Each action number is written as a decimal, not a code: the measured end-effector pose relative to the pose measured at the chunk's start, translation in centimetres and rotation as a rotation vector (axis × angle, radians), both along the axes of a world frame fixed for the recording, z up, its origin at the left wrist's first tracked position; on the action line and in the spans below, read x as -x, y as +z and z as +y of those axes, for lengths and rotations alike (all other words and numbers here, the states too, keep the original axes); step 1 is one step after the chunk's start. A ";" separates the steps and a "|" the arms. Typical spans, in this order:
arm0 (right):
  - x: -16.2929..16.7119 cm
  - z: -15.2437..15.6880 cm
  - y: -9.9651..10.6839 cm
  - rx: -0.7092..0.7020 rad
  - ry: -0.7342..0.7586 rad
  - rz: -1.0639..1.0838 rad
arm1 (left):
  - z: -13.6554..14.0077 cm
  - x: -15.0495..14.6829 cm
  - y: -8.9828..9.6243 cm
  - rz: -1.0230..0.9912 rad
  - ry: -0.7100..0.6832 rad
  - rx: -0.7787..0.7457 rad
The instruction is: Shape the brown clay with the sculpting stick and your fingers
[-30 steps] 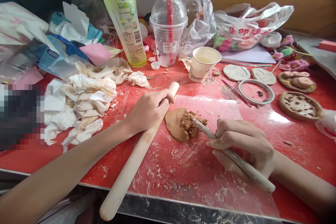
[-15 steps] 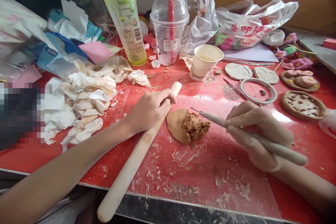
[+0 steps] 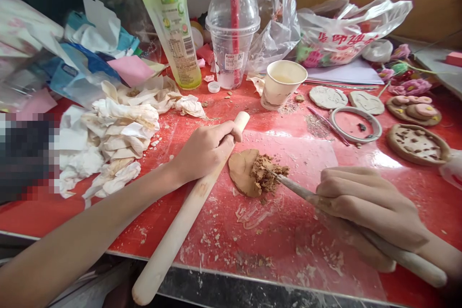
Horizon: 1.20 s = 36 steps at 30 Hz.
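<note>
My left hand [image 3: 207,149] is closed around the upper part of a pale wooden rolling pin [image 3: 187,224], which slants across the table's front edge. Just right of the pin lies a piece of brown clay [image 3: 242,171], flat and smooth on its left half. Its right half is a rough, crumbly heap [image 3: 269,173]. My right hand [image 3: 371,207] grips a clay-smeared modelling tool [image 3: 298,188] with a thick handle. The thin tip of the tool touches the crumbly clay.
Crumpled tissues [image 3: 124,125] pile up at the left. A green bottle [image 3: 169,29], a domed plastic cup [image 3: 231,38] and a paper cup [image 3: 283,84] stand behind the clay. Clay discs [image 3: 417,144] and a ring [image 3: 355,125] lie at the right. Scraps litter the red table [image 3: 281,245].
My right hand has turned palm-down and moved lower and slightly right. The tool's tip has come down from above the clay onto the crumbly heap. My left hand and the rolling pin have stayed put.
</note>
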State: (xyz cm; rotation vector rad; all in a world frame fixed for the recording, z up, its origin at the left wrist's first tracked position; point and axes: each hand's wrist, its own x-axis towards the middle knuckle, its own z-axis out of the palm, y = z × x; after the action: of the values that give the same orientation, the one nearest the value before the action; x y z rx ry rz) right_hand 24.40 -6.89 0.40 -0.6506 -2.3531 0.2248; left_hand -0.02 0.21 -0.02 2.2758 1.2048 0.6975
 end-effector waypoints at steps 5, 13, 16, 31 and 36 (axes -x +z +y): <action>0.4 0.4 -0.1 -0.181 0.137 -0.036 | 0.0 0.0 -0.1 0.022 0.019 0.016; 1.0 0.5 -0.7 -0.160 0.209 -0.020 | 0.1 0.0 -0.1 0.023 0.011 0.008; 0.9 0.1 0.0 -0.105 0.189 0.050 | 0.1 0.0 0.0 0.017 0.005 0.010; 0.1 0.8 0.0 0.246 -0.037 0.245 | 0.0 0.1 0.0 0.028 0.010 0.016; 0.1 2.2 0.3 0.972 -0.308 0.713 | 0.1 0.1 0.2 0.039 0.006 0.008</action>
State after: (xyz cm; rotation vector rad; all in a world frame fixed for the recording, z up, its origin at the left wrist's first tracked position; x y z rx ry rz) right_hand 24.34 -4.69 0.72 -1.1203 -1.3350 1.2615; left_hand -0.12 0.31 0.15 2.2903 1.2311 0.6519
